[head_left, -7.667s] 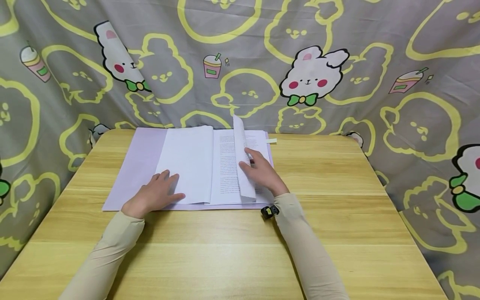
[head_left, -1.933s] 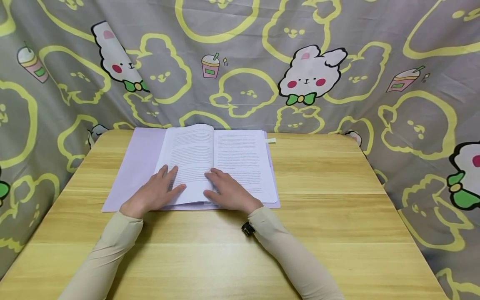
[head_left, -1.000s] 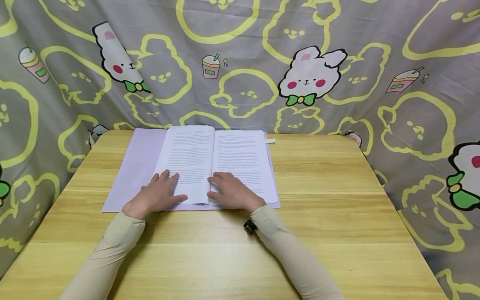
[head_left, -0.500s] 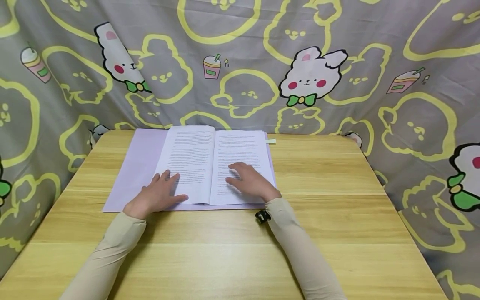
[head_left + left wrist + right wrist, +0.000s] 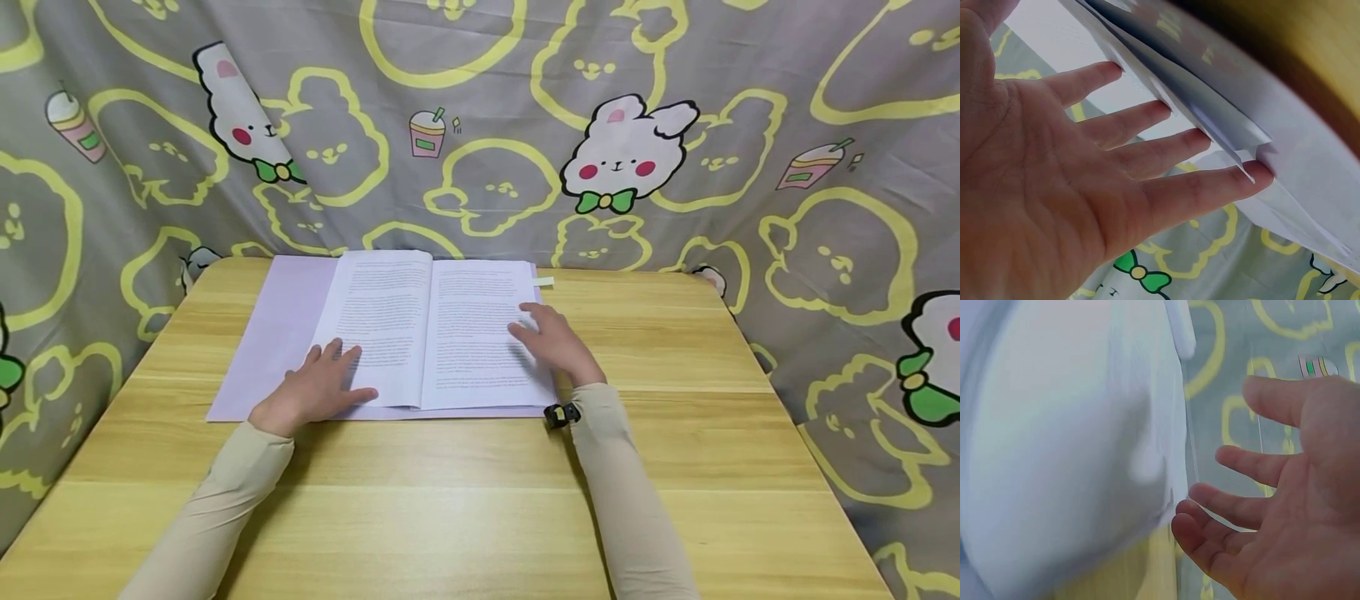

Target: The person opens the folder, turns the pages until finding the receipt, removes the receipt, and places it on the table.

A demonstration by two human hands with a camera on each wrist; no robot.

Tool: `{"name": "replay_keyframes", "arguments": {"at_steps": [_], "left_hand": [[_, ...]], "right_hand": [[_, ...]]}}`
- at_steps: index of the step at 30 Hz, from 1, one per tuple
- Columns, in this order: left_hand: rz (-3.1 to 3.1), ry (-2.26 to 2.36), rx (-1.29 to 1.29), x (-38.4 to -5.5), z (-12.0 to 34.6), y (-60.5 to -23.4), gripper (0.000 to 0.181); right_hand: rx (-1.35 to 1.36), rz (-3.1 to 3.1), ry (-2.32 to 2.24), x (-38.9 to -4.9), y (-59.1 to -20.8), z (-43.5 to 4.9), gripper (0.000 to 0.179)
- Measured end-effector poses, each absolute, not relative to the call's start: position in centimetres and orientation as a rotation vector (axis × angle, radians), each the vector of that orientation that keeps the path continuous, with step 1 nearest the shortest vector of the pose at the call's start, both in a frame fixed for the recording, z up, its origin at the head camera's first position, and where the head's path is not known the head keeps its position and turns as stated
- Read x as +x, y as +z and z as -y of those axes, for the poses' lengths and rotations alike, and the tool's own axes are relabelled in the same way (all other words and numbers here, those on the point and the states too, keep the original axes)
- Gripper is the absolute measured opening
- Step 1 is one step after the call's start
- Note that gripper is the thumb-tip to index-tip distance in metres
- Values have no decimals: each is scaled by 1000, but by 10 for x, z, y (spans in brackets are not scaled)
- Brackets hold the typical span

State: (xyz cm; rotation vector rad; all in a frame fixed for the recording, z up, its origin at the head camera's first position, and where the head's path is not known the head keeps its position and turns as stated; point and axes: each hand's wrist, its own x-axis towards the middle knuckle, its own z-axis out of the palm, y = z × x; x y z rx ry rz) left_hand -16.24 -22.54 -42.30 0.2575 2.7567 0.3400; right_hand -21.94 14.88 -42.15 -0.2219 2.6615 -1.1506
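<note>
An open book lies at the back of the table, with printed text on its left page (image 5: 382,308) and right page (image 5: 476,333). Its lilac cover (image 5: 277,317) sticks out at the left and along the front. My left hand (image 5: 313,385) rests on the lower left page, fingers spread. In the left wrist view, the fingertips of that hand (image 5: 1079,144) meet the paper. Over the right page's outer edge is my right hand (image 5: 561,340), holding nothing. The right wrist view shows this hand (image 5: 1285,487) with loosely extended fingers beside the page edges (image 5: 1169,425).
A pale tab (image 5: 543,282) juts from the book's upper right side. The wooden table (image 5: 420,500) extends in front and to the right. A patterned curtain (image 5: 502,108) hangs behind and at both sides. A small black device (image 5: 561,415) sits at my right wrist.
A leaf the right hand was lifting earlier lies turned to the left. Since then the right hand has moved from the book's middle to the right page's outer edge. The left hand stays put.
</note>
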Motion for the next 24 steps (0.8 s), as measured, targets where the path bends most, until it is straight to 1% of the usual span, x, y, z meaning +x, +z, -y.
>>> {"name": "replay_keyframes", "arguments": {"at_steps": [8,24], "left_hand": [[-2752,327,249,-163,226,-424,96],[-2763,315,255,-164,225,-425,96]], "right_hand": [[-57,-2598,-1240,-225,-423,-168,69],[-22,-2577,-1219,-228,-429,-167,69]]}}
